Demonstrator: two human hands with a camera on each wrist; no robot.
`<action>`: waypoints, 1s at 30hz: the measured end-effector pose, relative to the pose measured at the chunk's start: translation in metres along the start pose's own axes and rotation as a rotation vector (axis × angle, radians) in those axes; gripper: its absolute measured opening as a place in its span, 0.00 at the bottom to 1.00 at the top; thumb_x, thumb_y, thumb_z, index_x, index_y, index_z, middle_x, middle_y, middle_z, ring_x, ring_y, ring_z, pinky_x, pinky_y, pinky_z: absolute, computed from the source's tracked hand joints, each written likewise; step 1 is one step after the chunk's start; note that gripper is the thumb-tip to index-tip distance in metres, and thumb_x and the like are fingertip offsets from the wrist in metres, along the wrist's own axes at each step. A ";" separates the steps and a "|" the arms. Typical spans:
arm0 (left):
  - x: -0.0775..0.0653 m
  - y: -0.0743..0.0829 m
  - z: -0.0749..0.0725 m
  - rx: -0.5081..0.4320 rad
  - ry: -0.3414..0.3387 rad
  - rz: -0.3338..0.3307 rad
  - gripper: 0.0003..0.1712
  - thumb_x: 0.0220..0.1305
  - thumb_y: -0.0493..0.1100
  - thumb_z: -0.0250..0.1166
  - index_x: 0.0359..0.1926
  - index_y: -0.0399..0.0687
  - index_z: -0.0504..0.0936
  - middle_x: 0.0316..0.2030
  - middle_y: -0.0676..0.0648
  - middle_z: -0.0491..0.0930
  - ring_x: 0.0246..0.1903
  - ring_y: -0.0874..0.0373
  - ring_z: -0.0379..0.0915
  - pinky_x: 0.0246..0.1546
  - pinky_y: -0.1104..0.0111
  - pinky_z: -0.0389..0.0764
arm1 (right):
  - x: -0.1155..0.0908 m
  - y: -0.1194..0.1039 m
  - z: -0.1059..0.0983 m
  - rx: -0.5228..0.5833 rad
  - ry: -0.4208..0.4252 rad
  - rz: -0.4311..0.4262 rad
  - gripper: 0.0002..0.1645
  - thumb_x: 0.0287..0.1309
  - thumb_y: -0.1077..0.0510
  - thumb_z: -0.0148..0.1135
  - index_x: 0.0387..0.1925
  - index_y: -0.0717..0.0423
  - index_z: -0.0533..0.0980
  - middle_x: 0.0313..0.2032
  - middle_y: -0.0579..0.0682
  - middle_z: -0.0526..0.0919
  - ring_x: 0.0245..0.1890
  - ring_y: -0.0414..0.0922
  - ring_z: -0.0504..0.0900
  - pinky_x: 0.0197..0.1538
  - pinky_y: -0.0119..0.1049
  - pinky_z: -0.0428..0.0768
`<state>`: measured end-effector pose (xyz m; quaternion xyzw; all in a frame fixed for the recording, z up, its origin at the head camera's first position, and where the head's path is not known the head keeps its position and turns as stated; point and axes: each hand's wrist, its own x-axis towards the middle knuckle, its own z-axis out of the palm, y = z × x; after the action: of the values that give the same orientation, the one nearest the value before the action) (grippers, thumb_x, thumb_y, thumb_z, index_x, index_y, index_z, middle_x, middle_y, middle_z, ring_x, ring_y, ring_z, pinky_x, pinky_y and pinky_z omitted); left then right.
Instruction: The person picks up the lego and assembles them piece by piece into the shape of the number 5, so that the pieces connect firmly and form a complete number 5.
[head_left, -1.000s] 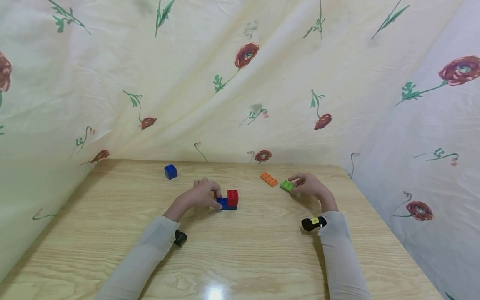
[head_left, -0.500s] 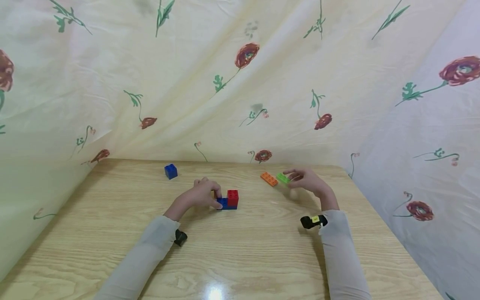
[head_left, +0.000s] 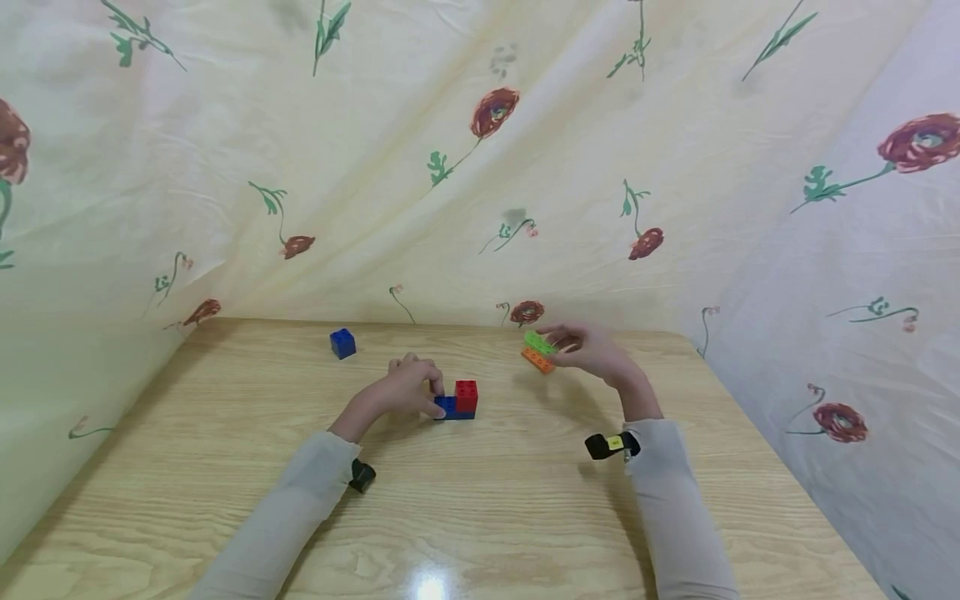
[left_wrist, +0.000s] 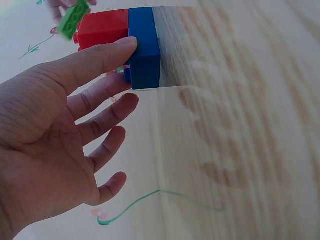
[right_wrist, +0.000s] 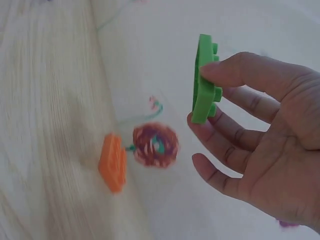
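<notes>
My left hand point(head_left: 408, 387) pinches the end of a long blue toy brick point(left_wrist: 145, 47) between thumb and fingertips, with the other fingers spread loosely. A red brick point(head_left: 466, 395) is stacked on the right end of that blue brick, which lies on the table. Held between the thumb and fingers of my right hand point(head_left: 593, 350) is a flat green brick point(right_wrist: 203, 82), its studs toward the palm in the right wrist view. It is lifted off the table. In the head view the green brick overlaps the far edge of a flat orange brick point(head_left: 536, 360) lying below.
A small blue brick point(head_left: 342, 344) stands at the back left of the wooden table point(head_left: 480, 500). Behind the table's far edge hangs a floral cloth point(head_left: 375, 167), which also covers both sides.
My right hand has raised the green brick from the table and carried it left, from beside the orange brick to above it. My left hand and the red and blue stack stay put.
</notes>
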<state>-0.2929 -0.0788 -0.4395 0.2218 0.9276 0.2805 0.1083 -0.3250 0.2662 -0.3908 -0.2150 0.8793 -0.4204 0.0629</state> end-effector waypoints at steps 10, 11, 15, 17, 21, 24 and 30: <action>0.000 0.000 0.001 0.015 0.002 0.014 0.10 0.56 0.46 0.79 0.30 0.55 0.83 0.39 0.53 0.78 0.50 0.50 0.60 0.51 0.54 0.56 | 0.008 -0.033 0.035 -0.018 -0.027 -0.157 0.27 0.61 0.59 0.72 0.62 0.53 0.78 0.54 0.56 0.83 0.53 0.52 0.80 0.57 0.48 0.80; 0.001 -0.001 0.001 0.018 0.003 0.015 0.10 0.56 0.46 0.79 0.30 0.55 0.83 0.38 0.53 0.78 0.50 0.51 0.60 0.50 0.55 0.56 | 0.009 -0.035 0.038 -0.010 -0.036 -0.162 0.27 0.61 0.59 0.72 0.62 0.53 0.78 0.54 0.55 0.83 0.53 0.52 0.80 0.58 0.50 0.80; 0.001 -0.001 0.002 0.018 0.002 0.012 0.10 0.55 0.46 0.79 0.30 0.55 0.83 0.38 0.53 0.77 0.49 0.51 0.59 0.50 0.55 0.56 | 0.012 -0.042 0.052 0.013 -0.062 -0.179 0.28 0.60 0.59 0.72 0.62 0.52 0.78 0.54 0.53 0.83 0.53 0.51 0.80 0.60 0.57 0.78; 0.002 -0.002 0.002 0.013 0.001 0.006 0.11 0.55 0.46 0.79 0.30 0.55 0.83 0.38 0.53 0.78 0.49 0.50 0.59 0.49 0.55 0.56 | 0.012 -0.044 0.058 0.026 -0.068 -0.198 0.27 0.60 0.60 0.72 0.61 0.53 0.79 0.54 0.54 0.84 0.53 0.52 0.81 0.60 0.60 0.77; 0.002 -0.002 0.002 0.007 -0.004 0.002 0.11 0.55 0.46 0.79 0.30 0.55 0.83 0.38 0.53 0.78 0.49 0.50 0.59 0.50 0.55 0.57 | 0.013 -0.048 0.068 0.026 -0.077 -0.227 0.26 0.60 0.60 0.72 0.60 0.54 0.79 0.54 0.53 0.85 0.52 0.52 0.82 0.60 0.60 0.77; 0.002 -0.002 0.001 0.009 -0.006 0.007 0.11 0.55 0.46 0.79 0.31 0.55 0.83 0.39 0.53 0.78 0.49 0.50 0.60 0.50 0.55 0.57 | 0.013 -0.049 0.075 0.015 -0.092 -0.231 0.24 0.62 0.58 0.71 0.60 0.53 0.80 0.54 0.51 0.85 0.53 0.49 0.82 0.60 0.57 0.78; 0.002 -0.003 0.001 0.004 -0.003 0.019 0.10 0.55 0.46 0.79 0.31 0.55 0.83 0.39 0.54 0.79 0.49 0.50 0.60 0.50 0.54 0.56 | 0.016 -0.048 0.085 -0.005 -0.121 -0.235 0.24 0.63 0.60 0.70 0.60 0.52 0.79 0.56 0.51 0.85 0.54 0.48 0.82 0.60 0.54 0.78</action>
<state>-0.2953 -0.0798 -0.4420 0.2315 0.9258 0.2791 0.1067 -0.2989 0.1720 -0.4070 -0.3414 0.8437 -0.4090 0.0656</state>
